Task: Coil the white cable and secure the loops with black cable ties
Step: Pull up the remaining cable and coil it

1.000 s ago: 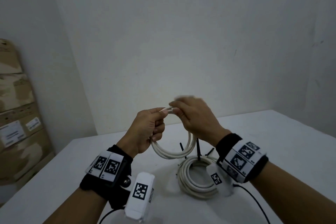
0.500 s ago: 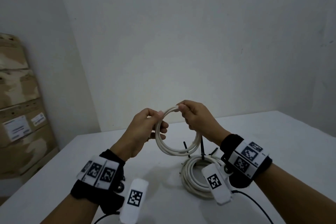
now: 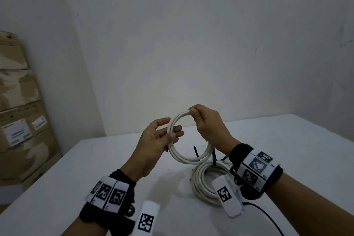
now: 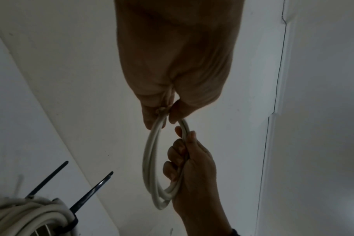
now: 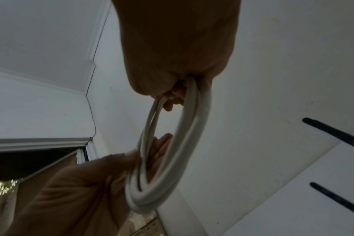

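Above the table [image 3: 107, 163], both hands grip a smooth round white cable [image 3: 188, 159] coil.

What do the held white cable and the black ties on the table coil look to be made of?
White cable: likely plastic-sheathed, smooth matt jacket that bends into even loops. Black ties: probably nylon, thin stiff strips that stand straight up from the coil, with a slight sheen.

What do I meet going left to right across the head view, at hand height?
Cardboard boxes → left hand → held white cable coil → right hand.
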A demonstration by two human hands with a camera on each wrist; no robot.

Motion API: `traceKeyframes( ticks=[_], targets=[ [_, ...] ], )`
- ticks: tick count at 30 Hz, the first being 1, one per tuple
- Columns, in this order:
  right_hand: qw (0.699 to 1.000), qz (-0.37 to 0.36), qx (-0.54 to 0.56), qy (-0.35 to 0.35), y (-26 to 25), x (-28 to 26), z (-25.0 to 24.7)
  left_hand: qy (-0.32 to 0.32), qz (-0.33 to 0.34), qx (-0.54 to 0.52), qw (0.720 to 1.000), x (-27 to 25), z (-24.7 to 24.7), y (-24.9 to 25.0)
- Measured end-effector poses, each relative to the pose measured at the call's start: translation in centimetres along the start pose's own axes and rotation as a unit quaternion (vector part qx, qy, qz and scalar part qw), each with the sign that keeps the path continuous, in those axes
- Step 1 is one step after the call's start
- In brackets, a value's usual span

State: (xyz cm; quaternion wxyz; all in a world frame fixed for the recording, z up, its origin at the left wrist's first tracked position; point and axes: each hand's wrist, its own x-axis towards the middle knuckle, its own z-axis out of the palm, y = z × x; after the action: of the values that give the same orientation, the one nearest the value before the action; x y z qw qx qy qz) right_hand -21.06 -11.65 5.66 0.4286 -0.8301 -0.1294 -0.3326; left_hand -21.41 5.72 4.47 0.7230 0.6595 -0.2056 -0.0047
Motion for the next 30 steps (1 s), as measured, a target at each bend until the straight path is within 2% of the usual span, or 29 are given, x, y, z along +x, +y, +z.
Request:
traceKeyframes(
  ticks=[3,7,12,13,15,18,20,23,25,28,30],
  targets=[
    [1.0,0.01,0.019,-0.005,0.0,0.2,0.1,0.002,-0.017,-0.046,0.999,0.1,0.1,-0.3],
    [0.995,0.04,0.086,-0.021,-0.1,0.2,0.0,-0.008,-0.041,-0.228,0.973,0.4,0.0,-0.4],
    [1.0,-0.012,-0.009,-0.013,-0.1,-0.2,0.6,-0.029,-0.125,-0.277,0.952,0.6,-0.2,-0.2],
    [1.0,-0.015,-0.012,-0.018,0.0,-0.2,0.9,-0.039,-0.145,-0.268,0.951,0.7,-0.3,0.1],
    [0.999,-0.024,-0.017,-0.036,0.0,-0.5,1.5,-0.058,-0.168,-0.18,0.967,0.9,-0.7,1.0],
    [0.997,-0.033,-0.005,-0.065,-0.4,-0.6,2.6,-0.044,-0.129,0.034,0.99,1.3,-1.3,2.1],
    [0.997,-0.038,0.007,-0.069,-0.9,-0.4,3.5,-0.023,-0.099,0.103,0.989,1.3,-1.8,2.6],
    [0.996,-0.041,0.027,-0.077,-1.9,-0.1,5.2,0.008,-0.093,0.066,0.993,0.9,-3.2,2.6],
    [0.991,-0.007,0.057,-0.12,-2.4,-0.1,6.5,0.037,-0.095,0.062,0.993,0.4,-4.7,2.3],
    [0.954,0.092,0.171,-0.23,-3.5,-0.5,8.1,0.062,-0.1,0.078,0.99,-0.7,-7.2,2.1],
    [0.927,0.124,0.223,-0.275,-4.0,-0.7,9.2,0.086,-0.099,0.08,0.988,-1.2,-9.3,2.3]
  ],
)
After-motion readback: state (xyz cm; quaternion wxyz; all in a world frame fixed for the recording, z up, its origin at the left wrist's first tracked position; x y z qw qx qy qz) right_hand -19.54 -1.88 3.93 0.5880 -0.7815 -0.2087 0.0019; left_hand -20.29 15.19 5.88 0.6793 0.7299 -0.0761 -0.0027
